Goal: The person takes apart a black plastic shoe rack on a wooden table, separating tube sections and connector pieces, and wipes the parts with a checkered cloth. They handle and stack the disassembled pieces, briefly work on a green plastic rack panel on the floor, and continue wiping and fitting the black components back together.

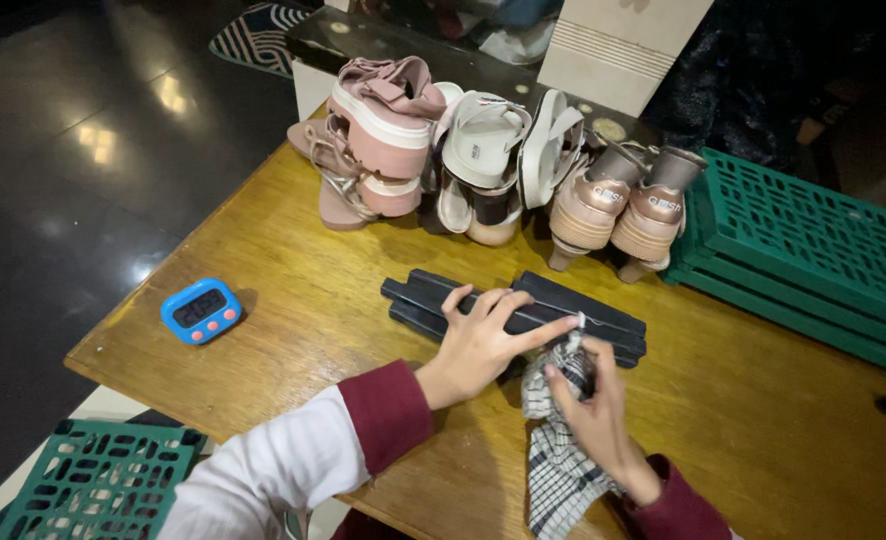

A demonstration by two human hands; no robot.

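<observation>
Flat across two stacked black shoes [523,305] lies the left hand [478,345], fingers spread. Right hand [588,405] clutches one checked cloth [555,440] against them. One blue timer [200,311] sits nearby.

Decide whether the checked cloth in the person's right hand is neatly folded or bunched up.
Bunched up. The checked cloth is gathered in the right hand, pressed against the black bars, and its loose end trails crumpled toward the table edge.
</observation>
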